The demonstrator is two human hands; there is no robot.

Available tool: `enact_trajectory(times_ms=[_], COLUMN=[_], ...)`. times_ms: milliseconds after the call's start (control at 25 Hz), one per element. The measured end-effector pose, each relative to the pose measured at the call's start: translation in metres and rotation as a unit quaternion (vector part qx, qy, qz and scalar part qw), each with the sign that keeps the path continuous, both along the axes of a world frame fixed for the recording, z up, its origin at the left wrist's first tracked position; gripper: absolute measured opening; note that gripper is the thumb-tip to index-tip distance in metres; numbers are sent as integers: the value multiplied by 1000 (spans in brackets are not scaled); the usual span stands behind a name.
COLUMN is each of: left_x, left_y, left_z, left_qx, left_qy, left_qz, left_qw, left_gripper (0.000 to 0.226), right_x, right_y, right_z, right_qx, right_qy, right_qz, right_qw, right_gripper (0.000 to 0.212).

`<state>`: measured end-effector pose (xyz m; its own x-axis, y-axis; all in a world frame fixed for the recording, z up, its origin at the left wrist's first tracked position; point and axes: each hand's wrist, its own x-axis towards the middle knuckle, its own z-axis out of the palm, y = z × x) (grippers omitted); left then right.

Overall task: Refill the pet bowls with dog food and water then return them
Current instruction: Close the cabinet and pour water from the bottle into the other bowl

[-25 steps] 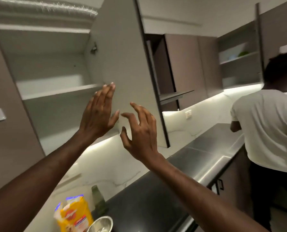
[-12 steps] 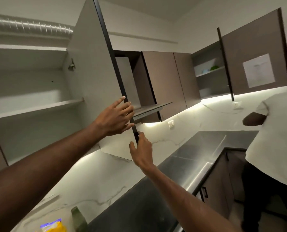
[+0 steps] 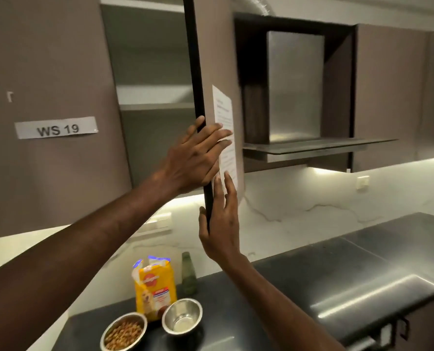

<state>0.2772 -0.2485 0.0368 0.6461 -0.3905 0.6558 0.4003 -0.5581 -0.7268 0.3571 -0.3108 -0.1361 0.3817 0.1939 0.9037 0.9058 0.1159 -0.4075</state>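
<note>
An upper cabinet door (image 3: 196, 72) stands part open, its dark edge toward me. My left hand (image 3: 198, 155) lies over that edge at mid height, fingers across the door's front. My right hand (image 3: 221, 224) grips the door's lower corner, thumb on one side and fingers on the other. Below on the black counter stand a yellow dog food bag (image 3: 155, 287), a green bottle (image 3: 188, 274), a steel bowl of kibble (image 3: 124, 331) and a second steel bowl (image 3: 182, 317) with a little clear liquid in its bottom.
A paper sheet (image 3: 226, 127) is stuck on the door's front. Inside the cabinet a bare shelf (image 3: 155, 106) shows. A range hood (image 3: 312, 145) hangs to the right. A steel worktop (image 3: 362, 287) runs right. A label "WS 19" (image 3: 56, 129) is on the left cabinet.
The cabinet door has swung toward shut, both hands now on its edge. My view has dropped, bringing the bowls and bag into sight; the person on the right is out of view.
</note>
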Motion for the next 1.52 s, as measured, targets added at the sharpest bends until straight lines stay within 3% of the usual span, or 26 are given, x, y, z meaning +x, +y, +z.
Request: enact_trajectory(times_ms=[240,480,680,880,1160,1360,1520], left_x=[-61,-58,-39,-21,-6,0,5], left_y=[135,267,328,362,368,354,335], left_z=[-44,-81,-108,-154,-194,-228,-301], left_qx=[-154,-169,-180,-223,-232,-251,-349], left_qy=[-130,-180,-199,-244,-299,-329,-343], left_qz=[54,87,75,37,84,88,99], left_qw=[978,965,960,943,922,906,866], left_gripper=[78,75,72,62,48,55,55], right_x=[-42,-35,-12,11,31,41,71], right_y=[140,274,341,382,409,396,372], right_z=[-19,-36,-50,-60,-71,-106,-173], right_qx=[-61,-38,-13,47,90,72,-43], right_qy=[-124,-155,-163,-171,-210,-253,-306], right_qz=[3,-37,-80,-127,-160,-94,52], right_qw=[990,986,983,976,960,960,950], right_gripper=[85,78,73,53,46,59,93])
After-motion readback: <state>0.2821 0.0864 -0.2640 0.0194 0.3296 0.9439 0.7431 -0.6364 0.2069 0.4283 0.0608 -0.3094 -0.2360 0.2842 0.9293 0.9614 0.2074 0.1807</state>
